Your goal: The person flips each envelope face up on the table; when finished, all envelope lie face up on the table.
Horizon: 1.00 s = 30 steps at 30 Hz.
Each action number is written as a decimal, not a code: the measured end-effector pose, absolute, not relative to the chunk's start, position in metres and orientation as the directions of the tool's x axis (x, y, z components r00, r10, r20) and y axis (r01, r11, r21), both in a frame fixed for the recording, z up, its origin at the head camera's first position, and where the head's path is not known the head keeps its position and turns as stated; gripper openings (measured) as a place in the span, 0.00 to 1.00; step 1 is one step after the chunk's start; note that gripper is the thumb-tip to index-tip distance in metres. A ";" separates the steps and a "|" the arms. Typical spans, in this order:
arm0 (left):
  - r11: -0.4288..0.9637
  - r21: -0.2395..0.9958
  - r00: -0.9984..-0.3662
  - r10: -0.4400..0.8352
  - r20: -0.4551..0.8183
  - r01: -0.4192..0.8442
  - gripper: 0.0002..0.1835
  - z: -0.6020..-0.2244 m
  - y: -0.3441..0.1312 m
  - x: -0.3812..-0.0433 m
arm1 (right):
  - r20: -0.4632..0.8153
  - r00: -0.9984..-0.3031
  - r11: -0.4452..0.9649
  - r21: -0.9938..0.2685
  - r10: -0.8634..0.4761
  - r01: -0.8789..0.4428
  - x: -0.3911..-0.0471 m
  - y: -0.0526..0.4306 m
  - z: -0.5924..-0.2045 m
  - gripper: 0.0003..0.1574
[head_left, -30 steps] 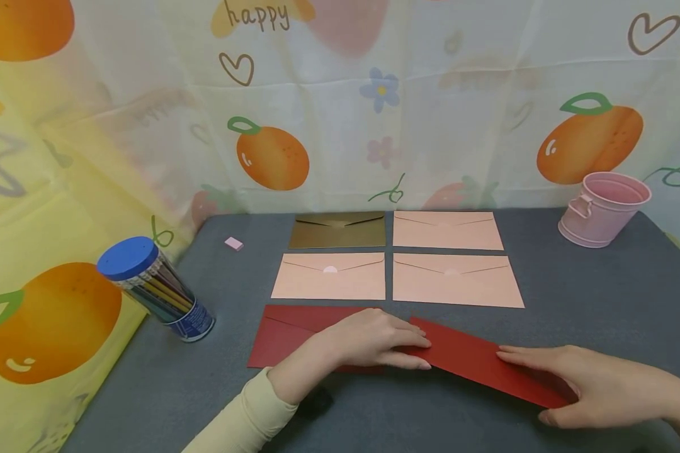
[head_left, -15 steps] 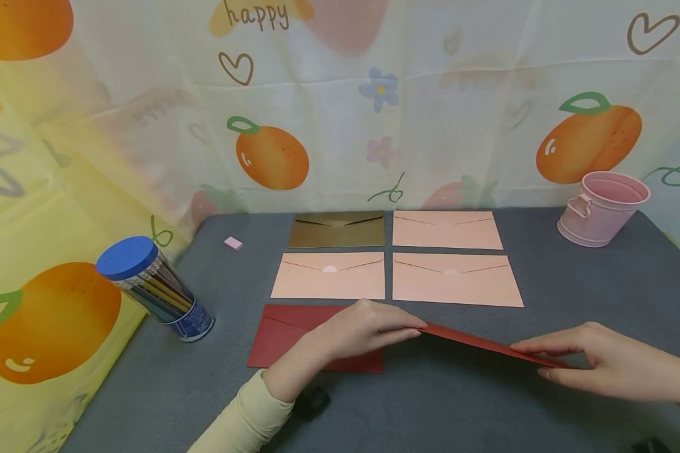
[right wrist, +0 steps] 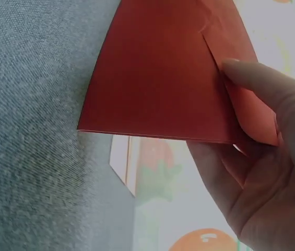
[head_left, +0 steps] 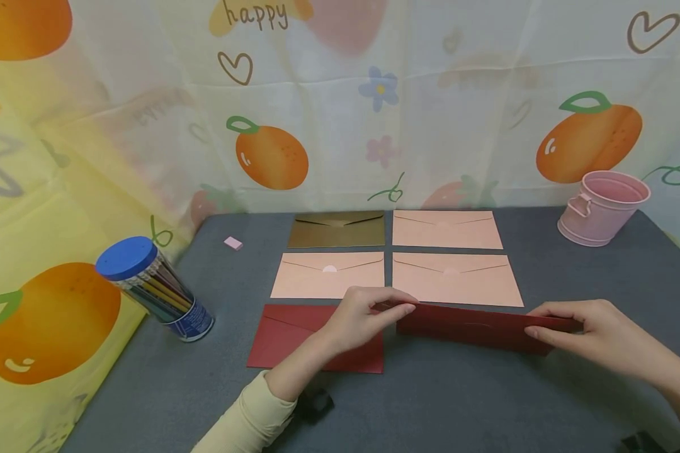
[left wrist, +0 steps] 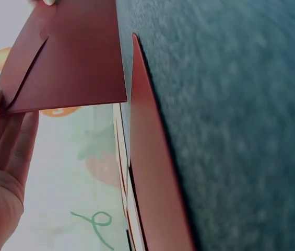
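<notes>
Both hands hold one red envelope (head_left: 464, 326) above the table, tilted up with its flap side facing me. My left hand (head_left: 357, 318) pinches its upper left corner between thumb and fingers. At the upper right end, my right hand (head_left: 595, 327) grips it, thumb in front and fingers behind; in the right wrist view that thumb presses near the flap edge of the envelope (right wrist: 157, 78). Another red envelope (head_left: 294, 333) lies flat on the table, partly hidden under my left forearm.
Behind lie a gold envelope (head_left: 337, 231) and pink envelopes (head_left: 447, 231), (head_left: 328, 286), (head_left: 459, 289) in two rows. A blue-lidded tube of pencils (head_left: 158, 289) stands left, near a small pink block (head_left: 233, 243). A pink bucket (head_left: 600, 211) stands at the far right.
The held red envelope has turned from its plain face lying near the table to its flap side tilted toward me. Both hands have risen and moved a little away from me.
</notes>
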<state>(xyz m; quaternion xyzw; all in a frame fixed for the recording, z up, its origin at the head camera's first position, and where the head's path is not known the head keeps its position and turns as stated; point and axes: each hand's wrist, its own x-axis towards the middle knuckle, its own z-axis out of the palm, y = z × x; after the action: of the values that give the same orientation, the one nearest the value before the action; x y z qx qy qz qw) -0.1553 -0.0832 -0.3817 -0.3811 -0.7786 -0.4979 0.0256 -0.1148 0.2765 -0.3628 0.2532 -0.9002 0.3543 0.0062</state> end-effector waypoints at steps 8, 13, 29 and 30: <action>0.226 0.877 -0.838 0.464 0.286 0.424 0.10 -0.382 -0.083 -0.155 | 0.071 -0.931 0.647 -0.701 -0.357 -0.301 -0.121 0.268 -0.362 0.04; 0.250 0.895 -0.864 0.447 0.231 0.368 0.11 -0.383 -0.085 -0.157 | -0.013 -0.941 0.653 -0.723 -0.338 -0.225 -0.127 0.267 -0.365 0.10; 0.431 0.846 -0.882 0.462 0.093 0.315 0.14 -0.392 -0.087 -0.159 | -0.031 -0.929 0.681 -0.689 -0.369 -0.248 -0.137 0.268 -0.381 0.23; 0.437 0.842 -0.879 0.468 0.089 0.317 0.14 -0.392 -0.087 -0.159 | -0.035 -0.928 0.681 -0.690 -0.371 -0.246 -0.137 0.268 -0.382 0.23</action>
<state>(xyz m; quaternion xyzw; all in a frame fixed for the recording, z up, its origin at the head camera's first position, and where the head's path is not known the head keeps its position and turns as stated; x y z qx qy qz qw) -0.1591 -0.0874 -0.3922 -0.2326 -0.8438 -0.4771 -0.0789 -0.1368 0.2679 -0.3819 0.1691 -0.9126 0.3621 -0.0862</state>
